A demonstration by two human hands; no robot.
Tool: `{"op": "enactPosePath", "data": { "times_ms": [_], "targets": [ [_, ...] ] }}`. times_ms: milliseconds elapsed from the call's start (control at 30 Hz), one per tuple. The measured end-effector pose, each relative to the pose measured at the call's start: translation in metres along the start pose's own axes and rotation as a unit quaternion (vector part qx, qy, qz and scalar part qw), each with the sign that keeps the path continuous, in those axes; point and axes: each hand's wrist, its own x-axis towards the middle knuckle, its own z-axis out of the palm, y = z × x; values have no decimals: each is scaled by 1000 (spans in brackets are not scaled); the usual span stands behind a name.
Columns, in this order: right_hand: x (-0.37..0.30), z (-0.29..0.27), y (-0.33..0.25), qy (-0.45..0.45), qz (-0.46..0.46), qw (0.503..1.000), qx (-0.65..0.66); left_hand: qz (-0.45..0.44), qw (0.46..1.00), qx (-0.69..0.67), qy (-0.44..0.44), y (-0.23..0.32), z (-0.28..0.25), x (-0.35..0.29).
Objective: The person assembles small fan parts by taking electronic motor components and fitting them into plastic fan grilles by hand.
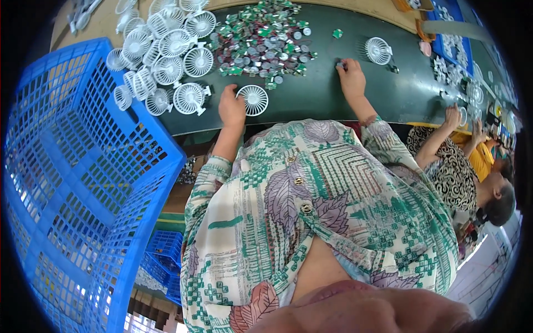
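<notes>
My left hand [231, 106] grips the edge of a round white fan cage [255, 100] with radial ribs, near the front edge of the table. Further right, my right hand [352, 82] has thumb and fingers pinched on a small grey round part [340, 65], partly hidden by the fingertips. Beyond and between my hands lies a heap of small silver motors and green circuit boards [266, 41] with reddish wires. One loose green board [337, 34] rests apart, beyond my right hand. To its right sits another white fan cage [378, 50], with a small dark piece [394, 69] beside it.
Many white fan cages [168, 70] are piled at the left of the dark green table [316, 100]. A large blue plastic crate [105, 183] stands at my left, against the table. At the right, co-workers [444, 166] sit by small white parts [448, 72] and a blue tray [469, 53].
</notes>
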Motion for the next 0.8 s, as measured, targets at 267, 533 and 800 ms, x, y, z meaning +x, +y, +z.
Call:
{"op": "enactPosePath", "data": {
  "times_ms": [267,533,800],
  "targets": [
    [-5,15,19,92,-185,971,-121,-264,869,-391,-150,1,-17,-7],
    [1,6,16,108,-195,974,-48,-258,767,-507,-297,31,-40,-23],
    [-13,15,15,88,-202,974,-49,-233,705,-590,-317,43,-47,-16]
  ]
}}
